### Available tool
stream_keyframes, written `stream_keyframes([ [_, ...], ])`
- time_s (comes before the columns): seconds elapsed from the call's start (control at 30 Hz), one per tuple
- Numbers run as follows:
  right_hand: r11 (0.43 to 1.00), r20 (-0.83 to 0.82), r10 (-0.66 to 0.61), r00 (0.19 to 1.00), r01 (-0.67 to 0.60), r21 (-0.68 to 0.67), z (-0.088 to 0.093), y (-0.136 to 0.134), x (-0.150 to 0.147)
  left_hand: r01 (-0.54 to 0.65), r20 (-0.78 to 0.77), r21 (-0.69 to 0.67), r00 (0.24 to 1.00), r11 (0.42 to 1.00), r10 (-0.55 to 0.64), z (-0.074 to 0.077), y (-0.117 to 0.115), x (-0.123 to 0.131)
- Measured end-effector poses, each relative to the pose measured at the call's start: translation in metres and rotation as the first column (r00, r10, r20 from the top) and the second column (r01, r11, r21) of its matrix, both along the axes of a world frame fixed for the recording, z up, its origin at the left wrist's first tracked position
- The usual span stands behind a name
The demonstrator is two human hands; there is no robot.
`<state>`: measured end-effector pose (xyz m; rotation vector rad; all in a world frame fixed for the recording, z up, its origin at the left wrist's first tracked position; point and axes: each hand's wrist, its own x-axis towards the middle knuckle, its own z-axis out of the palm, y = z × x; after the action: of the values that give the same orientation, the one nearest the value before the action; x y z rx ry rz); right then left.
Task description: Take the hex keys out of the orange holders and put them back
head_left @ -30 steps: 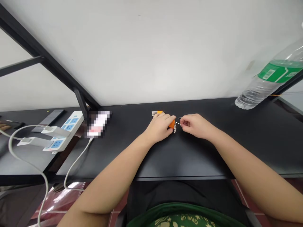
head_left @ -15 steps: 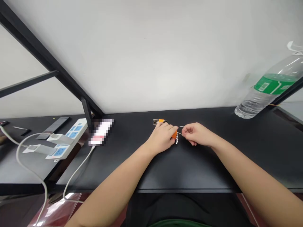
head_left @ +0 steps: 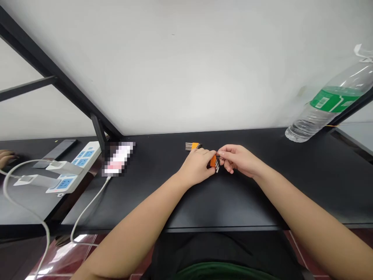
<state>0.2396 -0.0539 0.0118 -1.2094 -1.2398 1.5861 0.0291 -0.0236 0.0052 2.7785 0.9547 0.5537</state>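
Note:
My left hand (head_left: pixel 198 165) is closed over an orange hex key holder (head_left: pixel 213 160) on the black table (head_left: pixel 233 206). Several thin metal keys stick out of its lower right side. Beyond my left fingers shows another orange part (head_left: pixel 195 146) with several metal ends pointing left; whether both parts are one piece is hidden. My right hand (head_left: pixel 234 158) is at the near holder's right edge, thumb and forefinger pinched on a thin metal hex key, mostly covered by the fingers.
A tilted-looking water bottle (head_left: pixel 323 107) with a green label stands at the back right. On the left are a phone (head_left: pixel 119 158) on a cable, a white power strip (head_left: pixel 74 171) with plugs, and a dark flat device (head_left: pixel 55 153). Another person's hand (head_left: pixel 6 158) shows at the left edge.
My right hand has moved left to the orange holder, bringing the thin key against it. The view has shifted slightly, and another person's hand has come into view at left.

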Motion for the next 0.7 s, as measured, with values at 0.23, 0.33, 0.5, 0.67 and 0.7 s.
stream_keyframes([
  [0.23,0.996,-0.120,0.086,0.989,-0.082,0.038,-0.006,-0.001,-0.001,0.046,0.093,-0.031,0.995,0.998,-0.043,0.001,0.001,-0.002],
  [0.33,0.994,-0.027,0.074,0.997,-0.072,0.080,-0.013,0.001,-0.005,0.058,0.100,-0.034,0.994,0.998,-0.054,-0.001,-0.002,0.001],
  [0.5,0.989,0.276,-0.007,0.961,-0.034,0.144,-0.013,0.003,-0.004,0.056,0.105,-0.062,0.993,0.997,-0.049,-0.001,-0.001,0.001],
  [0.67,0.866,0.666,-0.228,0.710,-0.164,0.472,-0.013,0.010,0.018,-0.004,0.118,-0.072,0.993,0.997,0.012,-0.005,0.008,-0.004],
  [0.7,0.838,0.712,-0.289,0.640,-0.191,0.512,-0.015,0.013,0.024,-0.022,0.104,-0.072,0.994,0.997,0.030,-0.006,0.010,-0.005],
])
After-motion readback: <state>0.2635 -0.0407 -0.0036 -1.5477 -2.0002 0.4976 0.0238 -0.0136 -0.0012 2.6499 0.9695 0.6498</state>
